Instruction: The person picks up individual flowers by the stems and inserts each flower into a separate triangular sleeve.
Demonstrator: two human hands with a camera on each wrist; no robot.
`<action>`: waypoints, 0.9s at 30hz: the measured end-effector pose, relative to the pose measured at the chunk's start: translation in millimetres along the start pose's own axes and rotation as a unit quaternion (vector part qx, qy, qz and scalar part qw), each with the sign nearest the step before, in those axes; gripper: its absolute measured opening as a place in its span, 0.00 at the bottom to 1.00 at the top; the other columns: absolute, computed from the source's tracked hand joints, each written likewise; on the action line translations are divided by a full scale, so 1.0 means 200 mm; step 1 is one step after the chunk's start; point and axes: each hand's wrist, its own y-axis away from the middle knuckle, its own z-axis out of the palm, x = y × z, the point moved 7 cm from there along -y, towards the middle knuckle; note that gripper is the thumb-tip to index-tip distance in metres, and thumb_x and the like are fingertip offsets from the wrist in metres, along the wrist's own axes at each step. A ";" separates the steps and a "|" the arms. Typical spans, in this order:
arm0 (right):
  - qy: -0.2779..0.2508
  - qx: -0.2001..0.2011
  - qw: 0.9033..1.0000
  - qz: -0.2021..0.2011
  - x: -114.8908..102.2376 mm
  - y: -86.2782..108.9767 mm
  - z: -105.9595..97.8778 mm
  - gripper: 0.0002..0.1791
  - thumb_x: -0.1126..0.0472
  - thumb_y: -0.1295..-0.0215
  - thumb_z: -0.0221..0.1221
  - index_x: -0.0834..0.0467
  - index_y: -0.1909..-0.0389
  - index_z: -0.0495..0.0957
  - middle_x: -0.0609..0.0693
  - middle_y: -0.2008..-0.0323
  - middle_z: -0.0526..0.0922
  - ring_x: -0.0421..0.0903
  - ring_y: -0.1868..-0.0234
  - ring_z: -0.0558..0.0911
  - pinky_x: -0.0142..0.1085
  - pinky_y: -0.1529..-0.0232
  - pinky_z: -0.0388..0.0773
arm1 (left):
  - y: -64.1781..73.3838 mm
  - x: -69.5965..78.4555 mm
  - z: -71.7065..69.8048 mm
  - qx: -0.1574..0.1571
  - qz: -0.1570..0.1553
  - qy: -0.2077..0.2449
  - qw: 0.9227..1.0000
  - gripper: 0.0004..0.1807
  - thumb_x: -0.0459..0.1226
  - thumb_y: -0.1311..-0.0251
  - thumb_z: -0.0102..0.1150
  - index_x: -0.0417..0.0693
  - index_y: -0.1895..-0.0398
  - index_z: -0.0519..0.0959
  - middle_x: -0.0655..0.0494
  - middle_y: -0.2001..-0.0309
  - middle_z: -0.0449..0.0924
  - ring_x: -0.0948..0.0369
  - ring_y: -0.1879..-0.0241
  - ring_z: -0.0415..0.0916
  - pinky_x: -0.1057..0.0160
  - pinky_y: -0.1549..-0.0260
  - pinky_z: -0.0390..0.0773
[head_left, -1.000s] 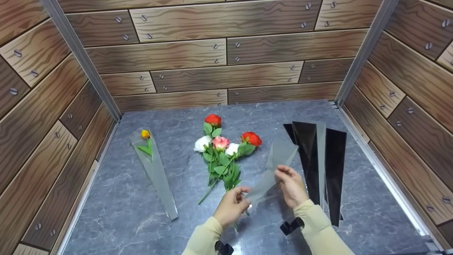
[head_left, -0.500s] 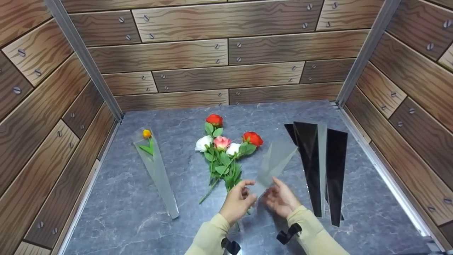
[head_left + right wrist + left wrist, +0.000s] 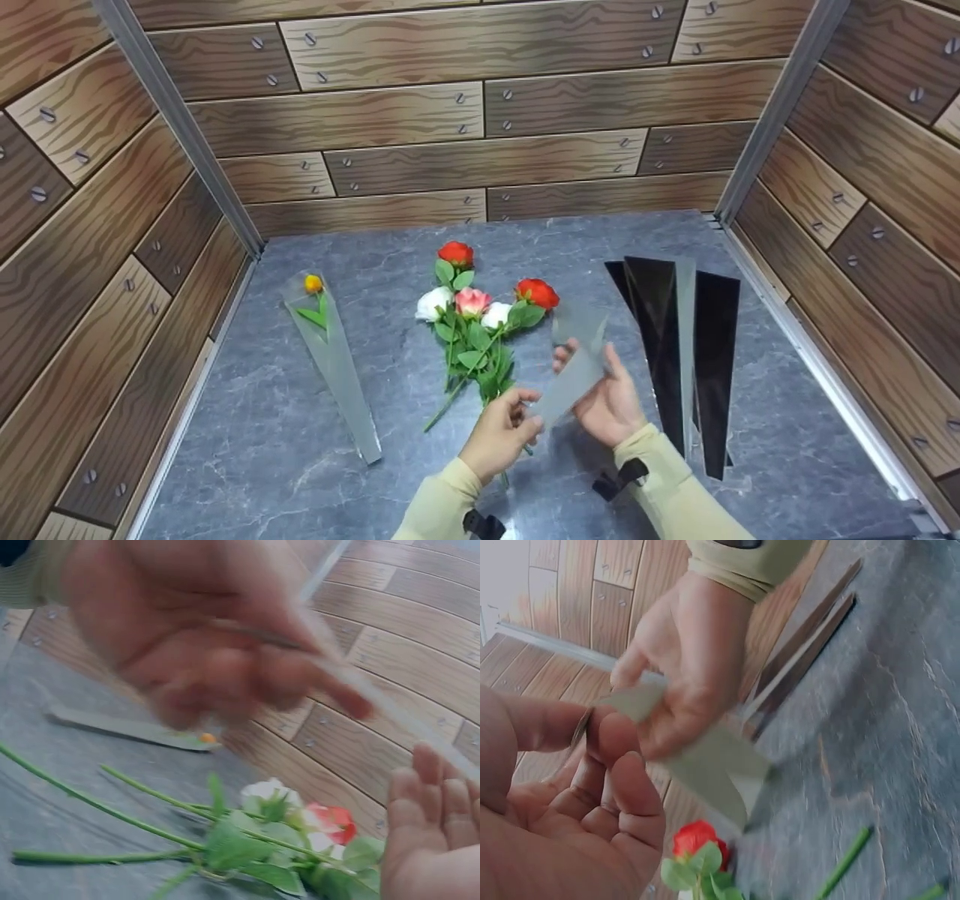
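Thumb and fingers of my left hand [image 3: 499, 431] pinch the narrow end of a translucent flower sleeve [image 3: 566, 386] in the head view. My right hand [image 3: 613, 405] lies palm up beneath the sleeve, its fingers behind it and its thumb apart on the right. In the left wrist view the left hand [image 3: 562, 817] pinches the sleeve's edge close to the camera. The right wrist view has the right hand [image 3: 435, 832] with extended fingers by the sleeve. Just left of both hands lie red roses [image 3: 536, 293], white roses [image 3: 434, 304] and a pink rose [image 3: 472, 302].
A yellow tulip [image 3: 313, 283] lies inside a clear sleeve [image 3: 346, 390] on the left. Several black sleeves [image 3: 716, 360] and a grey translucent strip [image 3: 685, 337] lie at the right. Wood-patterned walls [image 3: 420, 112] enclose the marbled tabletop [image 3: 247, 420] at the back and sides.
My right hand leaves the sleeve's middle, dips toward its lower end, then turns palm up under it. The sleeve's wide end shifts left. The left hand keeps its pinch. The flowers stay put.
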 end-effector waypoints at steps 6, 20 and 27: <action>-0.034 -0.023 0.998 -0.038 -0.14 0.03 -0.03 0.30 0.40 0.25 0.36 0.56 0.43 0.76 0.53 0.45 0.80 0.48 0.43 0.77 0.37 0.37 0.65 | 0.04 -0.05 -0.12 0.008 -0.031 -0.014 0.999 0.12 0.28 0.39 0.57 0.39 0.52 0.77 0.52 0.69 0.78 0.59 0.73 0.75 0.63 0.71 0.77; -0.101 0.061 0.986 -0.114 -0.46 0.24 -0.21 0.20 0.50 0.25 0.46 0.60 0.51 0.78 0.53 0.54 0.83 0.49 0.53 0.80 0.36 0.48 0.73 | 0.13 -0.09 -0.49 0.074 -0.038 -0.060 0.995 0.08 0.34 0.36 0.56 0.38 0.59 0.80 0.49 0.66 0.81 0.56 0.68 0.77 0.60 0.66 0.77; -0.045 0.114 0.980 -0.159 -0.54 0.32 -0.28 0.13 0.64 0.25 0.46 0.62 0.59 0.79 0.54 0.62 0.83 0.47 0.59 0.82 0.35 0.52 0.77 | 0.18 -0.02 -0.63 0.105 -0.028 -0.072 0.992 0.10 0.32 0.33 0.53 0.30 0.61 0.78 0.42 0.68 0.81 0.48 0.68 0.80 0.63 0.69 0.77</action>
